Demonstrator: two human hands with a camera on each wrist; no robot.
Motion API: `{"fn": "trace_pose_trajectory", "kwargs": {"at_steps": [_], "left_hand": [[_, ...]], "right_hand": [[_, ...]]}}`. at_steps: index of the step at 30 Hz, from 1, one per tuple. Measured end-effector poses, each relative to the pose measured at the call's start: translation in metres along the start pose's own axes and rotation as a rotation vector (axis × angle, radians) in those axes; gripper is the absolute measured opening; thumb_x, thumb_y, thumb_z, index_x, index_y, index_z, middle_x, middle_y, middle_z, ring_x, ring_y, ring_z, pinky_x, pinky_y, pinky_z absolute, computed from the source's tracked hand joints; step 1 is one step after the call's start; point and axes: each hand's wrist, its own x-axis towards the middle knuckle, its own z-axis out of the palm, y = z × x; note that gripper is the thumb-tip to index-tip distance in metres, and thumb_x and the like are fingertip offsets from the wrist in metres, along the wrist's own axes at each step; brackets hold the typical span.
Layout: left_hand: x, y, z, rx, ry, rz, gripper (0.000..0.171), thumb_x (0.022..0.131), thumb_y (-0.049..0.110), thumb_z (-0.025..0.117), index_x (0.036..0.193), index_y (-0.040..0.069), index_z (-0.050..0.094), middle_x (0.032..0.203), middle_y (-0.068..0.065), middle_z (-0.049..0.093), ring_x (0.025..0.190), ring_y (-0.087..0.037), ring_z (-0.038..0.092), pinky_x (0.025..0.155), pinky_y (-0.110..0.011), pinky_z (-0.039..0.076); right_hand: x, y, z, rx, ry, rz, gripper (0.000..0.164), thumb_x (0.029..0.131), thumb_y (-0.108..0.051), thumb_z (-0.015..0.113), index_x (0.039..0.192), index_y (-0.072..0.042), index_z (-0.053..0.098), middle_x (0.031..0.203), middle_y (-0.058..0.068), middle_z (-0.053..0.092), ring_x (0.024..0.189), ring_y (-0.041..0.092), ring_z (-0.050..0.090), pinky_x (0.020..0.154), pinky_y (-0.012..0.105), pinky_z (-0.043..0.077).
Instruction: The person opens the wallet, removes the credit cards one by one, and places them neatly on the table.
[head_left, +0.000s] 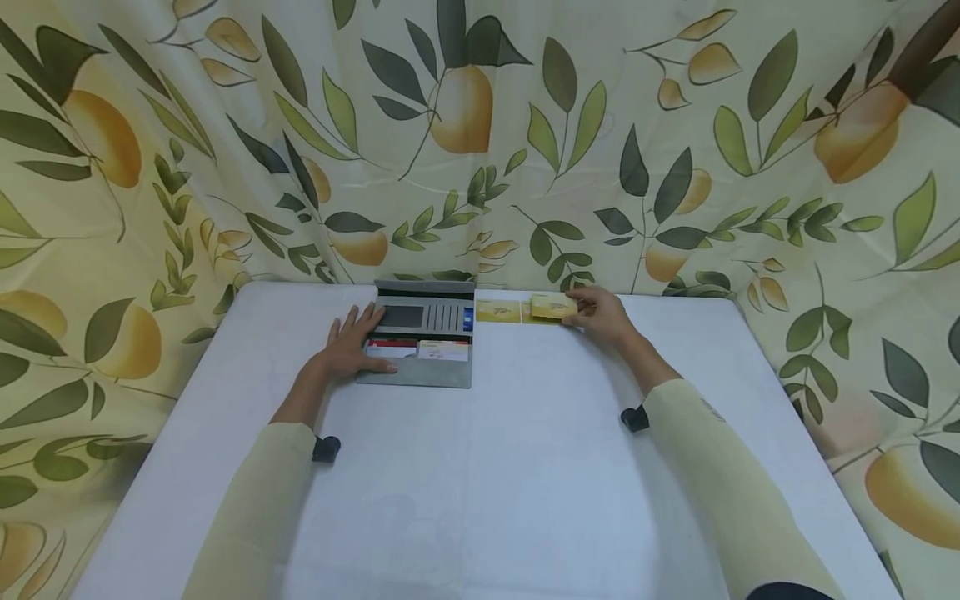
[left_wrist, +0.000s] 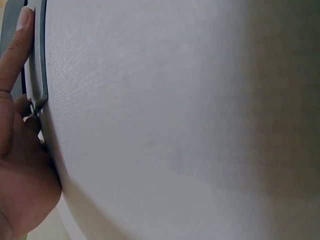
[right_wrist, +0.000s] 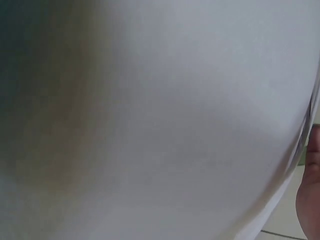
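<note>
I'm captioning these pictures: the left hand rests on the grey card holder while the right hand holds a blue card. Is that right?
Not quite: the card in the right hand is yellow, not blue, as the head view shows. The left hand does rest on the grey card holder.

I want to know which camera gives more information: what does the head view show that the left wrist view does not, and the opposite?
Only the head view shows the right hand pinching a yellow card, with another yellow card lying to the right of the gray card wallet.

Only the left wrist view shows the palm side of the left hand up close.

Both share the left hand, its thumb on the wallet, and the white table surface.
</note>
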Motion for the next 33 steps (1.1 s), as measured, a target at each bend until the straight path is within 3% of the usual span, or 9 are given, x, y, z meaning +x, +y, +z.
{"fn": "trace_pose_trajectory", "kwargs": {"at_steps": [33], "left_hand": [[0.004,-0.002,0.001,0.030,-0.003,-0.024,0.121,0.082,0.048,0.088,0.170,0.012,0.014,0.176,-0.015,-0.001,0.159,-0.038,-0.014,0.124,-0.058,-0.015]], "right_hand": [[-0.022,0.038,-0.037,-0.025,-0.004,0.025,0.054,0.095,-0.002,0.077,0.144,0.009,0.056,0.140,0.029,0.053,0.122,0.043,0.056,0.107,0.054,0.049]]}}
